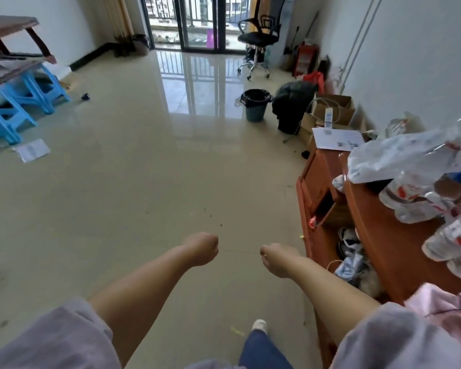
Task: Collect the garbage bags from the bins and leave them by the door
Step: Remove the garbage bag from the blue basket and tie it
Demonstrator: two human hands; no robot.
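A grey-green mesh bin [255, 105] lined with a black garbage bag stands on the floor ahead, right of centre. Beside it on the right a second, taller bin is draped in a bulging black bag [292, 101]. A third dark bin [140, 43] stands far back by the curtain near the balcony door. Both my forearms stretch forward over the bare floor. My left hand [201, 248] and my right hand [278, 259] are curled into fists, a short gap apart. Neither visibly holds anything.
A red-brown wooden cabinet [378, 235] piled with plastic bags runs along my right. Cardboard boxes [333, 113] sit beyond it. Blue stools [24, 99] and a table stand on the left. An office chair [257, 38] is by the glass balcony door [197, 22]. Paper [32, 149] lies on the floor.
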